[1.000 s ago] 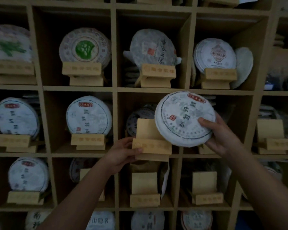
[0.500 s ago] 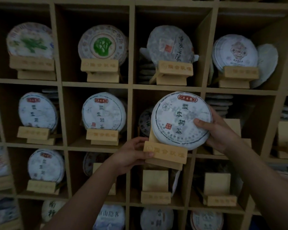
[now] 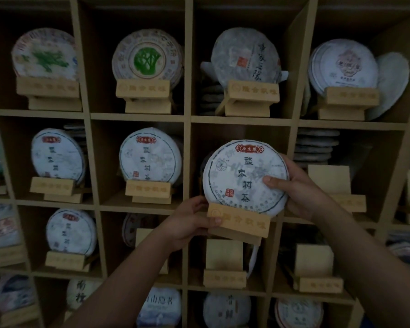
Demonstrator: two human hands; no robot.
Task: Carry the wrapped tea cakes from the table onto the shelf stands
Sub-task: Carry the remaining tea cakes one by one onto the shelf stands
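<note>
Lowered since earlier, the wrapped tea cake [image 3: 245, 177] now sits in the wooden stand [image 3: 239, 221], right hand [image 3: 296, 185] fingers gripping its edge, left hand [image 3: 189, 221] pinching the stand.

Two bare forearms come up from bottom edge, no sleeves, no watch or bands that I can see. Left hand [image 3: 189, 221] & right hand [image 3: 301, 185]: no gloves, no rings visible, nails short, prob. unpainted but light's too dim to be sure. Nothing else of the person in frame.
</note>
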